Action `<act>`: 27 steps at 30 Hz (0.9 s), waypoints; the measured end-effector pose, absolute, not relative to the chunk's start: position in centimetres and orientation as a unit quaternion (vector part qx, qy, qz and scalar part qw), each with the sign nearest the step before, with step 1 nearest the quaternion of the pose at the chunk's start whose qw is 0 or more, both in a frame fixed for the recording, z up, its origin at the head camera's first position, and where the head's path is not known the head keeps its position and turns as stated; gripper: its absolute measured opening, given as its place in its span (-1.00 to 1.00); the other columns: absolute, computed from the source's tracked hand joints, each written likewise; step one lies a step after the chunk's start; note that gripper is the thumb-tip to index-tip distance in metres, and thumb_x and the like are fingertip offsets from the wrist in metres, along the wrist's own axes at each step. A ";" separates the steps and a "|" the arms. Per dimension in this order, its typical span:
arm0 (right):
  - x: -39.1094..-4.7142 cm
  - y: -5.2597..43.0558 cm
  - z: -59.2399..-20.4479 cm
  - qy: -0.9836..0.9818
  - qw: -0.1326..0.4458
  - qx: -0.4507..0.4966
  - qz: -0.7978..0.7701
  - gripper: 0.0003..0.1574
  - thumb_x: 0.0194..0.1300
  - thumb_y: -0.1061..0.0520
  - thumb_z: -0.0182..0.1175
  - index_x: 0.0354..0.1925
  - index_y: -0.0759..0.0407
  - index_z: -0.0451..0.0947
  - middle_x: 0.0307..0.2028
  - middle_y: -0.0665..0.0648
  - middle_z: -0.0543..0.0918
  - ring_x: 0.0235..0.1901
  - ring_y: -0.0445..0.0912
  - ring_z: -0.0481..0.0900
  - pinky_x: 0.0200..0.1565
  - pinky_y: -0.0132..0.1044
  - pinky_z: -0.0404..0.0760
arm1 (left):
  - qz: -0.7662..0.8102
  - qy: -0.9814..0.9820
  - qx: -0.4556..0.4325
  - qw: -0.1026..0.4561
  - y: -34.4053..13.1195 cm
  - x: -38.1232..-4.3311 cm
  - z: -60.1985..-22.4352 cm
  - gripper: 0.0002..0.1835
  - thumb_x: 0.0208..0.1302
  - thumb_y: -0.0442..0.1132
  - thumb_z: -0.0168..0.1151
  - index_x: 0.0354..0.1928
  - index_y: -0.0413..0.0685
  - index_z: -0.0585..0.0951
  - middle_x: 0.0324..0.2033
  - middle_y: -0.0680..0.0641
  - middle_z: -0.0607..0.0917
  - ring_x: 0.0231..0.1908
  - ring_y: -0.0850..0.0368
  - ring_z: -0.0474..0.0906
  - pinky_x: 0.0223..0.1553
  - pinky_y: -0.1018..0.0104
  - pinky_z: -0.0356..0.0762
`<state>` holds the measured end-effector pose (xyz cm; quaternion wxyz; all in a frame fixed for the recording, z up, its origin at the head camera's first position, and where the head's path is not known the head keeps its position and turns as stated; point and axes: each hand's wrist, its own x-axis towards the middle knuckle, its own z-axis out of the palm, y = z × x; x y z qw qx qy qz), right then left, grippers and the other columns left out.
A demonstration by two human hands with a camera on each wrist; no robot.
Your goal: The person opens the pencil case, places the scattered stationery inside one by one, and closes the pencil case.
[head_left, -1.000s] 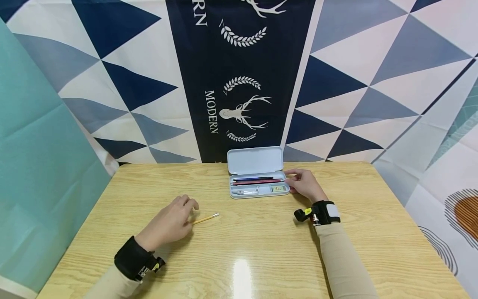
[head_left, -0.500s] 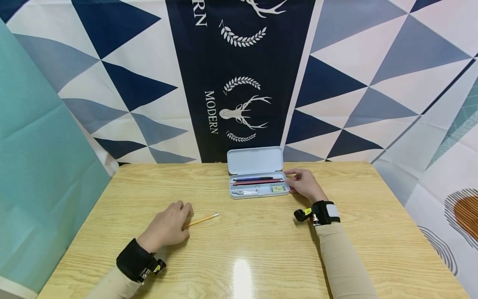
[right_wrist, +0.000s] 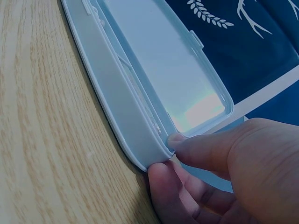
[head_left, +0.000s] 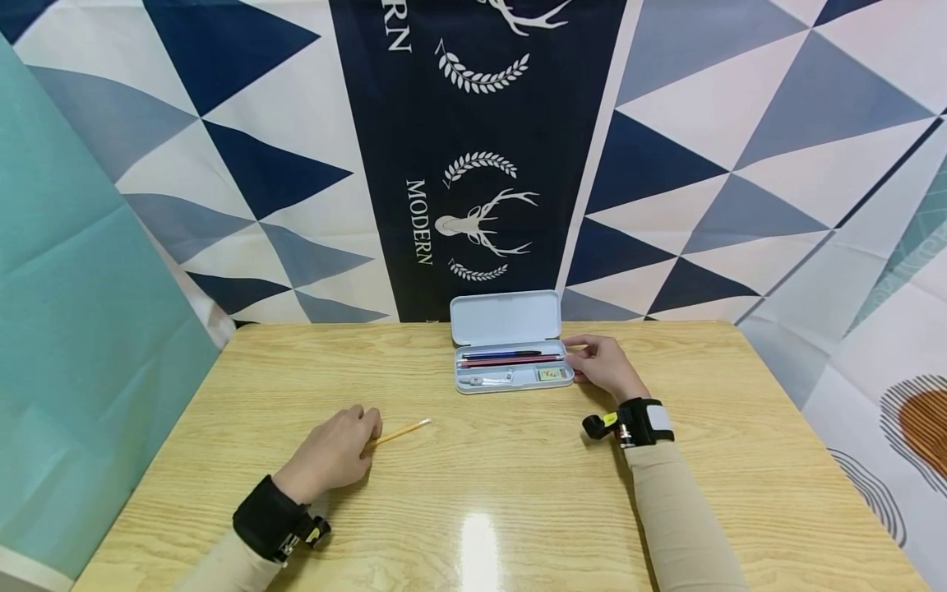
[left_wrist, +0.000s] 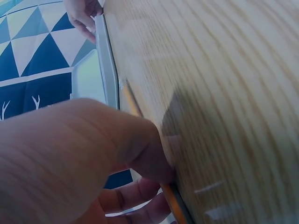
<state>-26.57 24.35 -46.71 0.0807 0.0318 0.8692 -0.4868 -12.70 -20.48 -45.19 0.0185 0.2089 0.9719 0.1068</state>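
Note:
A yellow pencil with a pale eraser end lies at a slant low over the left half of the table. My left hand pinches it between thumb and fingers; in the left wrist view the pencil runs past the thumb close to the wood. At the table's back stands a light blue pencil case, lid up. My right hand grips its right end, the thumb on the rim and fingers against the outer wall. Inside the case are dark blue and red pens or pencils, a compass and a small yellowish block.
The raised lid leans by the patterned cloth behind the wooden table. A teal cloth hangs at the left. Each wrist bears a black strap with a small camera.
My left hand has drawn back slightly toward the near left and its fingers have closed on the pencil. The pencil's eraser end has shifted a little. My right hand and the case stay put.

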 end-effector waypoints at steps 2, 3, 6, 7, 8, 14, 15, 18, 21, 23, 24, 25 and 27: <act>-26.6 24.3 -46.8 0.869 0.081 0.034 -0.487 -0.46 0.69 0.23 0.24 0.52 0.27 0.58 0.04 0.35 0.75 -0.29 -0.16 0.71 -0.29 -0.45 0.75 | 0.109 0.971 0.212 0.017 -20.5 -12.7 -45.3 -0.66 0.30 -0.45 0.57 -0.16 0.00 0.55 -0.34 -0.03 0.53 -0.39 0.14 0.33 -0.37 0.30 0.31; -26.6 24.3 -46.8 0.869 0.081 0.035 -0.486 -0.46 0.69 0.23 0.24 0.52 0.27 0.58 0.05 0.35 0.74 -0.29 -0.16 0.70 -0.29 -0.45 0.74 | 0.111 0.970 0.215 0.012 -20.5 -12.7 -45.5 -0.65 0.29 -0.46 0.57 -0.16 -0.01 0.55 -0.35 -0.03 0.53 -0.40 0.13 0.32 -0.39 0.30 0.29; -26.6 24.3 -46.8 0.870 0.081 0.035 -0.486 -0.46 0.69 0.22 0.24 0.52 0.26 0.58 0.07 0.36 0.75 -0.26 -0.15 0.71 -0.27 -0.45 0.75 | 0.109 0.967 0.230 -0.009 -20.8 -12.9 -46.3 -0.63 0.25 -0.48 0.58 -0.16 -0.05 0.52 -0.36 -0.05 0.52 -0.42 0.14 0.29 -0.42 0.29 0.25; -26.6 24.3 -46.7 0.870 0.081 0.034 -0.485 -0.46 0.69 0.22 0.25 0.52 0.25 0.58 0.07 0.37 0.75 -0.26 -0.15 0.71 -0.27 -0.45 0.75 | 0.110 0.966 0.232 -0.013 -20.9 -13.0 -46.4 -0.62 0.24 -0.48 0.58 -0.16 -0.05 0.52 -0.37 -0.04 0.52 -0.43 0.15 0.28 -0.42 0.29 0.24; -26.6 24.3 -46.7 0.871 0.081 0.034 -0.484 -0.45 0.69 0.21 0.25 0.52 0.25 0.58 0.07 0.37 0.75 -0.25 -0.14 0.71 -0.26 -0.45 0.75 | 0.110 0.966 0.234 -0.016 -20.9 -13.0 -46.4 -0.61 0.23 -0.47 0.59 -0.16 -0.05 0.51 -0.37 -0.04 0.51 -0.43 0.15 0.28 -0.43 0.30 0.23; -26.5 24.4 -46.7 0.870 0.083 0.034 -0.485 -0.46 0.69 0.20 0.25 0.53 0.24 0.59 0.06 0.34 0.75 -0.25 -0.14 0.70 -0.26 -0.45 0.75 | 0.104 0.968 0.227 -0.005 -20.5 -12.7 -45.8 -0.62 0.25 -0.48 0.60 -0.18 -0.02 0.52 -0.38 -0.02 0.52 -0.44 0.15 0.29 -0.43 0.34 0.24; -26.5 24.4 -46.7 0.869 0.083 0.035 -0.487 -0.46 0.69 0.21 0.25 0.52 0.24 0.59 0.05 0.34 0.74 -0.26 -0.14 0.71 -0.27 -0.44 0.75 | 0.100 0.969 0.226 -0.003 -20.5 -12.7 -45.8 -0.62 0.26 -0.47 0.60 -0.18 -0.01 0.52 -0.38 -0.02 0.52 -0.44 0.16 0.30 -0.43 0.34 0.25; -26.6 24.4 -46.7 0.868 0.083 0.035 -0.489 -0.46 0.69 0.21 0.25 0.52 0.24 0.59 0.04 0.33 0.74 -0.27 -0.16 0.70 -0.27 -0.44 0.75 | 0.089 0.972 0.219 0.004 -20.4 -12.7 -45.8 -0.63 0.29 -0.44 0.60 -0.17 0.01 0.54 -0.37 -0.01 0.54 -0.43 0.17 0.31 -0.44 0.35 0.27; -26.7 24.4 -46.7 0.868 0.082 0.034 -0.488 -0.46 0.68 0.22 0.25 0.52 0.26 0.59 0.04 0.34 0.74 -0.28 -0.16 0.70 -0.28 -0.44 0.75 | 0.084 0.973 0.214 0.005 -20.3 -12.6 -45.7 -0.64 0.31 -0.41 0.60 -0.16 0.03 0.54 -0.36 0.00 0.54 -0.44 0.19 0.31 -0.45 0.36 0.26; -26.7 24.4 -46.8 0.870 0.080 0.031 -0.485 -0.46 0.68 0.22 0.25 0.52 0.26 0.59 0.05 0.36 0.75 -0.28 -0.16 0.71 -0.28 -0.44 0.75 | 0.083 0.973 0.216 0.001 -20.3 -12.6 -45.7 -0.65 0.32 -0.41 0.59 -0.16 0.03 0.54 -0.37 0.01 0.54 -0.44 0.19 0.31 -0.46 0.36 0.25; -26.8 24.4 -46.8 0.871 0.080 0.030 -0.485 -0.46 0.69 0.22 0.24 0.52 0.26 0.59 0.05 0.36 0.75 -0.28 -0.16 0.71 -0.28 -0.44 0.75 | 0.082 0.972 0.219 -0.003 -20.3 -12.6 -45.8 -0.65 0.33 -0.42 0.59 -0.16 0.02 0.54 -0.37 0.00 0.54 -0.45 0.19 0.31 -0.46 0.37 0.25; -26.8 24.4 -46.8 0.871 0.080 0.029 -0.484 -0.46 0.69 0.22 0.24 0.51 0.26 0.59 0.06 0.37 0.76 -0.28 -0.16 0.72 -0.28 -0.44 0.75 | 0.083 0.971 0.222 -0.008 -20.4 -12.5 -45.8 -0.66 0.33 -0.42 0.59 -0.17 0.01 0.54 -0.37 0.00 0.54 -0.45 0.19 0.31 -0.46 0.36 0.26; -26.8 24.4 -46.8 0.872 0.079 0.028 -0.483 -0.46 0.69 0.22 0.24 0.51 0.27 0.59 0.07 0.38 0.76 -0.28 -0.16 0.72 -0.28 -0.44 0.75 | 0.089 0.968 0.234 -0.022 -20.6 -12.7 -46.3 -0.65 0.31 -0.43 0.59 -0.17 0.00 0.54 -0.38 -0.01 0.54 -0.45 0.19 0.32 -0.47 0.36 0.27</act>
